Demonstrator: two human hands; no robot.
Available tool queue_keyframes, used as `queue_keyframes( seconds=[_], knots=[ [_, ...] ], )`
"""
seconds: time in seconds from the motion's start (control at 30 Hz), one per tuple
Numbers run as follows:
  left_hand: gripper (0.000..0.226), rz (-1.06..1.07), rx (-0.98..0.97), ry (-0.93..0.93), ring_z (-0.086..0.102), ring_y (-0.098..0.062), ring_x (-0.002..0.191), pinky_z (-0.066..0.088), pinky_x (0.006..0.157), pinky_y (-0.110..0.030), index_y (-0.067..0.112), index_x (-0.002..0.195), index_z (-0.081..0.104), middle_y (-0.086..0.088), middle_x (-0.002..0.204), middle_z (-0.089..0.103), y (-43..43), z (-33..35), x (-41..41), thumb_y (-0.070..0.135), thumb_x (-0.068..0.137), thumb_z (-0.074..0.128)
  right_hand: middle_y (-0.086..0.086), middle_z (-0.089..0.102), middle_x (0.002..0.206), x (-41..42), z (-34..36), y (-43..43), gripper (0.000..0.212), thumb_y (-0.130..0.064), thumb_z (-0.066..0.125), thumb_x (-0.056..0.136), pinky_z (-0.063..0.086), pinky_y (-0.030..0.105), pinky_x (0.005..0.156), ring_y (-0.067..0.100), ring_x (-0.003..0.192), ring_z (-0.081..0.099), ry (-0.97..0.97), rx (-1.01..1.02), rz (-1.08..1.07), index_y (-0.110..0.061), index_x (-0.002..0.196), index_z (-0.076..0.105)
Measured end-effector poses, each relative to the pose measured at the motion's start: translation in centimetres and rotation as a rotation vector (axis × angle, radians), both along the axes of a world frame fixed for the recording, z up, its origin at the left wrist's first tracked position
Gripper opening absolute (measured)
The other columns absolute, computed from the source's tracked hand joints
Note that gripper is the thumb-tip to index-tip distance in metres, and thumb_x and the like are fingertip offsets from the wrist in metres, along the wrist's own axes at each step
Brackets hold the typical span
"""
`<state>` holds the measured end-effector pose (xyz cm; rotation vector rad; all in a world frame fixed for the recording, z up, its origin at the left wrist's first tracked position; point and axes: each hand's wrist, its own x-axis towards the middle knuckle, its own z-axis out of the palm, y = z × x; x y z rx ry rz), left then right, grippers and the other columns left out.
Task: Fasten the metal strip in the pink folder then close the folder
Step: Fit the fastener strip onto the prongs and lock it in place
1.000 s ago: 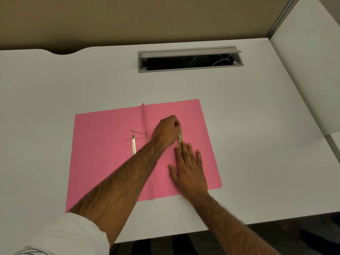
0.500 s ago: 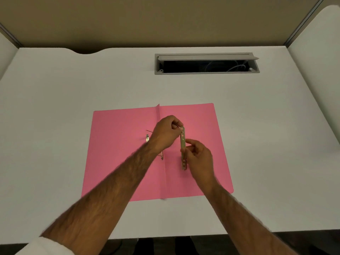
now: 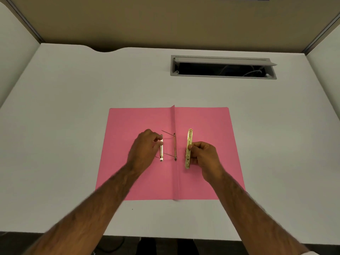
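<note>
- Head view: your right hand pinches the gold metal strip, upright on edge, over the pink folder open on the counter.
- Your left hand pinches the fastener bar left of the fold; both pieces run front-to-back, parallel, prongs between them.

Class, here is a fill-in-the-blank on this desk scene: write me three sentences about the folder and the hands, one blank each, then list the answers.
1. The pink folder lies ____ on the white desk.
2. The gold metal strip on the folder's right half is pinched by the ____ hand.
3. The left hand touches the thin metal bar on the folder's ____ half.

Missing words: open; right; left
</note>
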<state>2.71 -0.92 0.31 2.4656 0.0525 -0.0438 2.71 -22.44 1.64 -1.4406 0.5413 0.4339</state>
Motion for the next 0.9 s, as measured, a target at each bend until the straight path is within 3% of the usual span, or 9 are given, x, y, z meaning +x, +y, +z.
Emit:
queue_keyframes(
  seconds=[0.13, 0.23, 0.4, 0.57, 0.73, 0.9],
  knots=[
    [0.034, 0.024, -0.071, 0.035, 0.061, -0.014, 0.087, 0.055, 0.083, -0.037, 0.017, 0.128, 0.067, 0.004, 0.1, 0.06, -1.5, -0.8, -0.3, 0.024, 0.095, 0.065, 0.016, 0.065, 0.073, 0.3, -0.1, 0.3, 0.007, 0.002, 0.06, 0.094, 0.059, 0.036, 0.057, 0.023, 0.058, 0.062, 0.01, -0.012, 0.041, 0.002, 0.09, 0.066],
    [0.033, -0.083, -0.066, 0.006, 0.059, -0.017, 0.091, 0.053, 0.084, -0.037, 0.018, 0.129, 0.066, -0.001, 0.103, 0.062, -3.0, -0.8, 0.0, 0.02, 0.096, 0.063, 0.018, 0.066, 0.075, 0.4, -0.1, 0.3, 0.006, 0.002, 0.06, 0.094, 0.061, 0.035, 0.059, 0.025, 0.061, 0.064, 0.02, 0.003, 0.059, 0.006, 0.093, 0.065],
    [0.031, -0.284, 0.103, -0.103, 0.059, -0.026, 0.11, 0.047, 0.095, -0.038, 0.012, 0.126, 0.07, -0.007, 0.127, 0.066, -3.5, -1.2, 0.4, 0.018, 0.096, 0.063, 0.017, 0.067, 0.074, 0.6, -0.2, 0.4, 0.006, 0.003, 0.061, 0.094, 0.062, 0.036, 0.061, 0.024, 0.061, 0.065, 0.026, -0.019, 0.084, 0.004, 0.091, 0.066],
    [0.031, -0.284, 0.201, -0.154, 0.058, -0.028, 0.114, 0.043, 0.101, -0.038, 0.013, 0.119, 0.073, -0.007, 0.131, 0.065, -4.2, -2.2, -0.1, 0.021, 0.09, 0.069, 0.013, 0.066, 0.07, 0.7, -0.2, 0.3, 0.007, 0.003, 0.061, 0.093, 0.062, 0.033, 0.057, 0.019, 0.055, 0.066, 0.035, -0.055, 0.089, 0.008, 0.095, 0.066],
    [0.033, -0.156, 0.075, -0.08, 0.046, -0.024, 0.128, 0.043, 0.109, -0.04, 0.019, 0.118, 0.074, -0.005, 0.141, 0.054, -4.3, -2.6, -0.2, 0.026, 0.085, 0.075, 0.014, 0.066, 0.073, 1.5, 0.7, 0.2, 0.007, 0.0, 0.063, 0.092, 0.06, 0.038, 0.063, 0.023, 0.059, 0.064, 0.016, -0.051, 0.117, 0.005, 0.096, 0.068],
    [0.031, -0.238, 0.157, -0.055, 0.034, -0.03, 0.145, 0.022, 0.122, -0.043, 0.027, 0.123, 0.072, -0.005, 0.158, 0.041, -3.8, -2.4, 0.0, 0.029, 0.092, 0.067, 0.011, 0.071, 0.077, 3.1, 1.9, 0.9, 0.009, -0.006, 0.066, 0.091, 0.053, 0.041, 0.076, 0.023, 0.069, 0.064, -0.037, -0.045, 0.146, 0.001, 0.096, 0.071]
  ],
)
